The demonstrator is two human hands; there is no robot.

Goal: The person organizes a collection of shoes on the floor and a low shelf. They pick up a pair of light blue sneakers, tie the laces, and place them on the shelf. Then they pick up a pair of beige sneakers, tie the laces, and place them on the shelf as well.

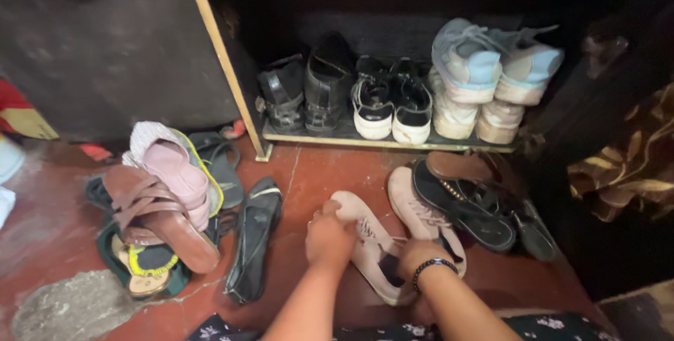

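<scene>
A pair of pale pink sneakers lies on the red floor in front of a low shoe shelf (365, 141). My left hand (328, 237) grips the toe side of the nearer pink sneaker (370, 241). My right hand (421, 255), with a black bead bracelet on the wrist, holds the same sneaker near its opening and heel. The second pink sneaker (414, 209) lies just right of it, touching a black sandal (460, 204).
The shelf holds black sandals (305, 95), black-and-white sneakers (392, 106) and stacked light blue and cream sneakers (484, 77). A heap of sandals and slippers (165, 204) lies at left, with a black flat shoe (254, 239) beside my left hand. Patterned cloth (632, 165) hangs at right.
</scene>
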